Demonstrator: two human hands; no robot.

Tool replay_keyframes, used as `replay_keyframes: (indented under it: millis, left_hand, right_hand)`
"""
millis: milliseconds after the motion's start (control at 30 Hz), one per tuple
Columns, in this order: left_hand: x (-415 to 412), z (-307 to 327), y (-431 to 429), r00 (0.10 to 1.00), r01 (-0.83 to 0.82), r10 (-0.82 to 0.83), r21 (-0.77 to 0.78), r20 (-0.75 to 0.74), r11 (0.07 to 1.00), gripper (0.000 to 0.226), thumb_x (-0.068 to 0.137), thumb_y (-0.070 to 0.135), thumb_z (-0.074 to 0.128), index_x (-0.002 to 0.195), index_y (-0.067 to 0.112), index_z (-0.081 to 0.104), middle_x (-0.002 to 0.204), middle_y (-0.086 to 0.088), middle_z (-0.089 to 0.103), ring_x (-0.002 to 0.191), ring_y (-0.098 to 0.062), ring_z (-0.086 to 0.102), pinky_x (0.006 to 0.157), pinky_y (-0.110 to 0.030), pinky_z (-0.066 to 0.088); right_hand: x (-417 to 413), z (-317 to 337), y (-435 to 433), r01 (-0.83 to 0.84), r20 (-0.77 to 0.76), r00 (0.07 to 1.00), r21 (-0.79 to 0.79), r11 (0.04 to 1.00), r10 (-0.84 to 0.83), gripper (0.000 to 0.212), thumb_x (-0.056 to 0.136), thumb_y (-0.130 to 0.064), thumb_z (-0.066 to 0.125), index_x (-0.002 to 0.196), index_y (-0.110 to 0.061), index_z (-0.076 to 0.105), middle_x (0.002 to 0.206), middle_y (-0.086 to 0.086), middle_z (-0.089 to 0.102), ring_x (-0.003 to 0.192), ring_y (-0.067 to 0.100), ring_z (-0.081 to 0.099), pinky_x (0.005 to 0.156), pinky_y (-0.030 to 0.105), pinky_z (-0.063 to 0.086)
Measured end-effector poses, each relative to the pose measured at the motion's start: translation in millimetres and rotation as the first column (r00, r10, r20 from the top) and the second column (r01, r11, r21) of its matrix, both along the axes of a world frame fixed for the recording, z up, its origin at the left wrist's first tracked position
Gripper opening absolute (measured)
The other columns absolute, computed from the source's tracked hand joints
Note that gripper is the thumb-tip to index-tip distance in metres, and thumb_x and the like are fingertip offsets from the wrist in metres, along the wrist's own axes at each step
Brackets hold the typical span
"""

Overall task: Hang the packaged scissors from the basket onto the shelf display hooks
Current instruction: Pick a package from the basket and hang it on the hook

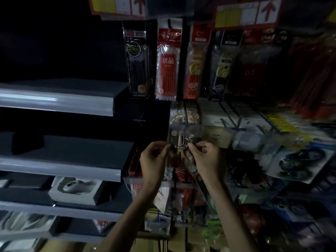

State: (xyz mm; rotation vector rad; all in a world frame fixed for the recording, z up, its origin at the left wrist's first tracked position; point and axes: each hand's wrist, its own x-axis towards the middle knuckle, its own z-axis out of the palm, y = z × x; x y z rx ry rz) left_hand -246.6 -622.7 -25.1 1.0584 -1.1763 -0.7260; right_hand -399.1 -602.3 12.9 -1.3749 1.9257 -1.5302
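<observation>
— Along the dim aisle, what's there?
— Grey shelves (60,100) left, hanging packs (168,64) right.
— And the packaged scissors (183,136)?
— Between both hands: left hand (153,159) and right hand (207,159) each pinch its lower edge.

The lower part of the pack (182,138) is hidden behind the fingertips of the left hand (154,159) and the right hand (207,159), which pinch its two sides. What is inside the pack is too dim and blurred to tell, and its print is too small to read. Whether its top hangs on anything cannot be told. The goods (298,160) on the right are smeared by blur. The price labels (116,6) are cut off by the top edge, both forearms (127,215) by the bottom edge. The upper left corner is too dark to tell anything
</observation>
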Motion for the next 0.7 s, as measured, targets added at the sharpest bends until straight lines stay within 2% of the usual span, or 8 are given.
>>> replay_keyframes:
  millis: [33, 167, 233, 333, 433, 533, 600, 700]
  left_hand:
    - [0.8, -2.9, -1.9, 1.000, 0.001, -0.001, 0.010, 0.011, 1.000, 0.004, 0.093, 0.017, 0.079, 0.097, 0.016, 0.077, 0.090, 0.006, 0.078, 0.084, -0.009, 0.075, 0.074, -0.025, 0.060]
    - [1.3, -14.4, -5.0, 0.999, 0.007, -0.010, 0.051, 0.051, 0.999, 0.011, 0.091, 0.021, 0.081, 0.101, 0.018, 0.077, 0.093, 0.008, 0.078, 0.087, -0.006, 0.075, 0.077, -0.027, 0.062]
    - [0.5, -21.3, -4.0, 0.999, 0.011, -0.014, 0.078, 0.041, 0.997, 0.014, 0.090, 0.023, 0.082, 0.103, 0.019, 0.077, 0.094, 0.008, 0.078, 0.087, -0.007, 0.075, 0.076, -0.029, 0.063]
    - [-1.8, -31.5, -1.5, 0.999, -0.019, 0.014, 0.099, 0.051, 0.995, 0.017, 0.090, 0.030, 0.083, 0.104, 0.022, 0.077, 0.096, 0.010, 0.078, 0.090, -0.005, 0.075, 0.078, -0.032, 0.064]
    - [-5.0, -38.5, 2.2, 0.996, -0.050, 0.041, 0.111, 0.080, 0.993, 0.020, 0.090, 0.040, 0.081, 0.107, 0.031, 0.075, 0.104, 0.014, 0.075, 0.097, -0.001, 0.072, 0.083, -0.031, 0.063]
    - [-6.9, -43.1, 3.5, 0.992, -0.073, 0.062, 0.107, 0.110, 0.991, 0.023, 0.089, 0.044, 0.080, 0.110, 0.041, 0.071, 0.115, 0.018, 0.067, 0.104, 0.000, 0.068, 0.087, -0.027, 0.061]
    - [-7.8, -44.8, 3.8, 0.995, -0.067, 0.059, 0.105, 0.078, 0.992, 0.022, 0.090, 0.042, 0.080, 0.110, 0.038, 0.071, 0.115, 0.017, 0.069, 0.106, -0.001, 0.069, 0.088, -0.029, 0.061]
    - [-10.4, -40.8, 6.7, 0.999, -0.005, 0.009, 0.118, -0.040, 0.993, 0.017, 0.092, 0.031, 0.079, 0.108, 0.027, 0.072, 0.107, 0.011, 0.076, 0.103, -0.005, 0.073, 0.088, -0.031, 0.063]
  right_hand:
    - [0.4, -1.1, 0.2, 0.011, -0.006, 1.000, 0.005, 1.000, -0.011, 0.022, 0.087, -0.045, 0.079, 0.083, -0.025, 0.071, 0.068, -0.010, 0.069, 0.058, 0.002, 0.064, 0.047, 0.018, 0.040]
    - [-2.9, -12.0, -0.3, 0.056, -0.094, 0.994, 0.004, 0.998, -0.056, 0.025, 0.084, -0.052, 0.080, 0.083, -0.029, 0.069, 0.071, -0.011, 0.069, 0.061, 0.004, 0.063, 0.049, 0.026, 0.044]
    - [-3.6, -19.7, -0.7, 0.076, -0.158, 0.985, 0.013, 0.997, -0.073, 0.026, 0.084, -0.054, 0.079, 0.081, -0.031, 0.068, 0.069, -0.013, 0.066, 0.060, 0.002, 0.062, 0.050, 0.030, 0.050]
    - [-2.4, -30.5, -1.6, 0.104, -0.214, 0.972, 0.029, 0.994, -0.095, 0.030, 0.085, -0.059, 0.076, 0.078, -0.031, 0.066, 0.066, -0.017, 0.064, 0.057, -0.001, 0.059, 0.051, 0.031, 0.051]
    - [-0.2, -36.6, 0.7, 0.086, -0.236, 0.969, 0.031, 0.996, -0.077, 0.030, 0.086, -0.060, 0.074, 0.078, -0.033, 0.064, 0.064, -0.018, 0.062, 0.055, -0.002, 0.057, 0.047, 0.029, 0.046]
    - [1.3, -36.7, 4.3, 0.103, -0.273, 0.957, 0.006, 0.995, -0.098, 0.028, 0.086, -0.057, 0.075, 0.076, -0.034, 0.064, 0.058, -0.017, 0.057, 0.050, -0.001, 0.052, 0.043, 0.024, 0.029]
    - [2.2, -39.7, 2.7, 0.093, -0.258, 0.962, -0.007, 0.996, -0.091, 0.030, 0.086, -0.057, 0.074, 0.074, -0.033, 0.063, 0.057, -0.015, 0.056, 0.049, 0.001, 0.051, 0.044, 0.023, 0.027]
    - [3.9, -45.9, -1.8, 0.052, -0.184, 0.981, -0.034, 0.998, -0.057, 0.031, 0.091, -0.060, 0.067, 0.079, -0.031, 0.061, 0.063, -0.014, 0.060, 0.055, 0.001, 0.055, 0.045, 0.028, 0.040]
